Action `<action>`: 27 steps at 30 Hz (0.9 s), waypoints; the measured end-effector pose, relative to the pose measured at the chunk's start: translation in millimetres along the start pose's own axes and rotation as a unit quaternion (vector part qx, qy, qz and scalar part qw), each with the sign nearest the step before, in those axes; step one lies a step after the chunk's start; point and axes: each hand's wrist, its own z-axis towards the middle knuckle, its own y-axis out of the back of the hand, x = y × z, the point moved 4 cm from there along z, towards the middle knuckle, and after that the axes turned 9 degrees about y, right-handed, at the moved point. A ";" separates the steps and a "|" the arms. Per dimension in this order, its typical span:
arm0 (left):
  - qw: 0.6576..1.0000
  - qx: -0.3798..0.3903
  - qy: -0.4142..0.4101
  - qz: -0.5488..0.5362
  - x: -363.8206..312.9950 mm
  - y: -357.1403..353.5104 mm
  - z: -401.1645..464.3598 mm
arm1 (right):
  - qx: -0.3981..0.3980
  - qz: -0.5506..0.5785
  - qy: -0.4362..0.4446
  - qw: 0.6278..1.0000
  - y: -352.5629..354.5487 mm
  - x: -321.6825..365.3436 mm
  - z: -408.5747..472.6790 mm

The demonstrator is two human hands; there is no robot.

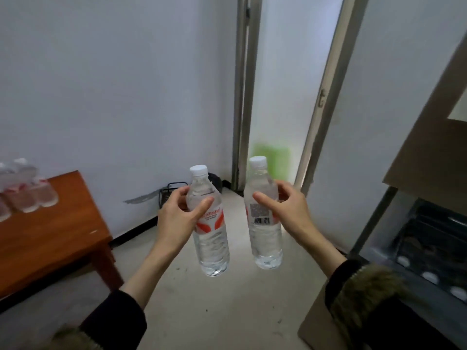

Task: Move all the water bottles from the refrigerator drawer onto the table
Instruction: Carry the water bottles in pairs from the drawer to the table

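My left hand (179, 218) grips a clear water bottle (212, 246) with a white cap and a red-and-white label, held upright over the floor. My right hand (288, 210) grips a second clear bottle (266, 243), upright, with its barcode facing me. A brown wooden table (58, 236) stands at the left, and several bottles (25, 193) stand blurred on its far left part. At the lower right the open refrigerator drawer (429, 248) shows three white bottle caps (429, 277) inside.
A white wall lies ahead, with a door frame (242, 97) and a narrow opening to its right. A small black wire object (171, 193) sits on the floor by the wall. A cardboard box (318, 324) stands at the lower right beside the refrigerator.
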 end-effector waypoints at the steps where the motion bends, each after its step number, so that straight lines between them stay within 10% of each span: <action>1: 1.000 -0.015 0.008 0.003 9.7 24.6 2.8 | 0.017 0.006 0.001 1.000 -28.1 5.1 1.1; 13: 0.978 -0.177 0.097 0.060 119.1 306.5 37.7 | 0.213 0.044 0.049 0.975 -337.0 70.2 7.1; 27: 0.945 -0.246 0.192 0.097 213.1 472.3 132.5 | 0.367 -0.019 0.099 0.925 -595.1 82.7 57.6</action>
